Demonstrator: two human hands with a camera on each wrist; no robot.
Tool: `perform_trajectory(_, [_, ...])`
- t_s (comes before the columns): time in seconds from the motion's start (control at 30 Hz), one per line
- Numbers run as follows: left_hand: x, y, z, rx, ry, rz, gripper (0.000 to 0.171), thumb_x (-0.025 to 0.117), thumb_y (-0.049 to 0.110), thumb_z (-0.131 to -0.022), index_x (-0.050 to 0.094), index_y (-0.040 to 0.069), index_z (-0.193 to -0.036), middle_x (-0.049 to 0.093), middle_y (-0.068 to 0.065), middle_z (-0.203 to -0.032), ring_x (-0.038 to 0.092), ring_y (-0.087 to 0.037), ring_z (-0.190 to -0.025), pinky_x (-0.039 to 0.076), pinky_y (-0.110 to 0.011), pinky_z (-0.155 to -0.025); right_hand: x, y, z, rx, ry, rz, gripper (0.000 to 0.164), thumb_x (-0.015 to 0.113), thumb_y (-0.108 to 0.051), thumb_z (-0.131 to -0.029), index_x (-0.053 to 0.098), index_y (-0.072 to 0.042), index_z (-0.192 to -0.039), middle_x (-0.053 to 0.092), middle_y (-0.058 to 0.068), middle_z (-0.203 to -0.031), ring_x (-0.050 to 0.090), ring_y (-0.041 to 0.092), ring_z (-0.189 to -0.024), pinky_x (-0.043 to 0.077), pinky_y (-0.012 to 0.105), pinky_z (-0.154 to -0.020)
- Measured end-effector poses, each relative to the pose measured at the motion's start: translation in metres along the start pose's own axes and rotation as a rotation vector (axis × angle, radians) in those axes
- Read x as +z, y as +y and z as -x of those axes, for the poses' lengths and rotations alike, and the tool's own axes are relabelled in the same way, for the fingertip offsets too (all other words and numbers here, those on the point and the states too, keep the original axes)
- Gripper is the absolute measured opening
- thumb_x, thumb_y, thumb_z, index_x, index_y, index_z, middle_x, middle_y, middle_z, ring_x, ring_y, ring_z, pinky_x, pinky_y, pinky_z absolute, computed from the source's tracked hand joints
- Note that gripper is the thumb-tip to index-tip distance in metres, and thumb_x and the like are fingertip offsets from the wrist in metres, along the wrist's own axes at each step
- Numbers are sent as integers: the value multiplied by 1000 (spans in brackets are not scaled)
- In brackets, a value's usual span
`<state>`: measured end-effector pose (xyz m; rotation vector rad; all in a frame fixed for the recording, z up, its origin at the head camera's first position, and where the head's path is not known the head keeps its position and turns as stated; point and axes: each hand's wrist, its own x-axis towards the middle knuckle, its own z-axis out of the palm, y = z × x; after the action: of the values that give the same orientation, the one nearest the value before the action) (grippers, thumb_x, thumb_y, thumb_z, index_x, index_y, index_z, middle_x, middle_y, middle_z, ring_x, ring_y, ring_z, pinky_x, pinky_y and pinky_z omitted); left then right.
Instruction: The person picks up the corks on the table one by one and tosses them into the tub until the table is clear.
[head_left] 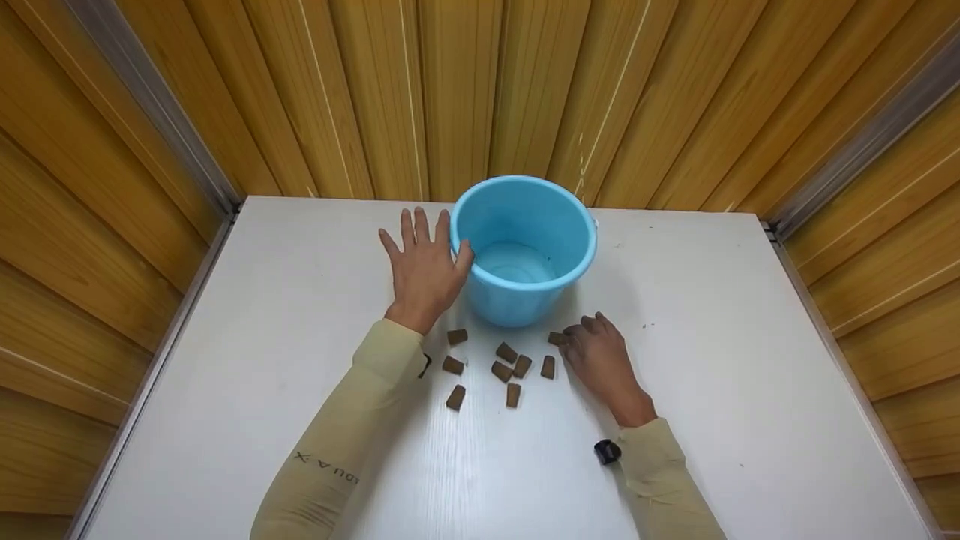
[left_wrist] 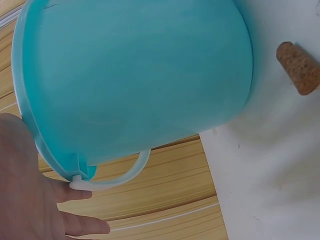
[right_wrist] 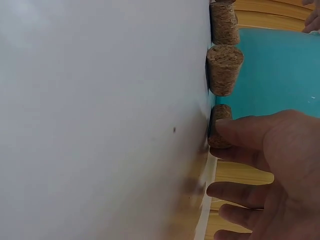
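Observation:
A light blue bucket (head_left: pixel 517 289) stands upright near the back of the table, and its inside shows bare in the head view. My left hand (head_left: pixel 427 274) is at its left rim, fingers spread and straight, thumb over the edge. In the left wrist view those fingers lie by the bucket's pale handle (left_wrist: pixel 120 180). To the right of the bucket's base, my right hand (head_left: pixel 600 360) pinches a tapered cork stopper (right_wrist: pixel 220 114) between thumb and index finger, low at the tabletop. The other right fingers extend loosely. Part of that cork is hidden by the thumb.
Several more brown corks lie scattered in front of the bucket, among them one cork (head_left: pixel 455 397) at the front left and another cork (head_left: pixel 548 367) near my right hand. Wood-patterned panels (head_left: pixel 465 97) rise behind the white table (head_left: pixel 300 300) and along both sides.

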<state>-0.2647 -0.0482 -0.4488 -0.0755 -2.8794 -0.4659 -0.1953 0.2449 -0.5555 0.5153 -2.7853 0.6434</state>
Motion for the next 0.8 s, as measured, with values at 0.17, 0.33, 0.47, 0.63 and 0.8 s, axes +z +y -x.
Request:
perform_trajectory(0.17, [0, 0, 0, 1, -6, 2, 75, 34, 56, -106, 33, 15, -168, 28, -25, -170, 15, -48, -159, 9, -76, -120, 1, 0, 0, 16, 4, -8, 12, 71, -2, -98, 75, 6, -106, 72, 26, -112, 58, 51, -127, 35, 63, -118])
perform_trajectory(0.33, [1, 1, 0, 15, 0, 0, 73, 33, 55, -106, 32, 17, -169, 28, -26, -169, 17, -49, -158, 10, -77, -119, 1, 0, 0, 32, 6, -24, 12, 72, -2, -97, 75, 5, -106, 72, 26, -113, 58, 51, -127, 36, 64, -116])
perform_trajectory(0.47, [2, 0, 0, 19, -10, -6, 72, 31, 54, -107, 28, 19, -170, 27, -26, -170, 15, -49, -159, 10, -77, -119, 1, 1, 0, 37, 4, -24, 12, 72, -3, -97, 76, 6, -105, 71, 26, -113, 58, 51, -127, 36, 63, -117])
perform_trajectory(0.63, [2, -1, 0, 22, -14, -11, 71, 31, 54, -108, 28, 20, -170, 29, -26, -169, 15, -49, -159, 11, -77, -119, 0, 0, -1, 48, 5, -33, 12, 72, -4, -98, 76, 6, -104, 73, 24, -110, 59, 50, -126, 35, 61, -118])
perform_trajectory(0.8, [1, -1, 0, 23, -18, 5, 70, 33, 52, -108, 28, 21, -170, 27, -26, -170, 14, -49, -159, 9, -77, -119, -2, 0, 0, 108, 6, -89, 17, 72, -12, -101, 78, 3, -107, 73, 24, -115, 55, 52, -132, 35, 64, -117])
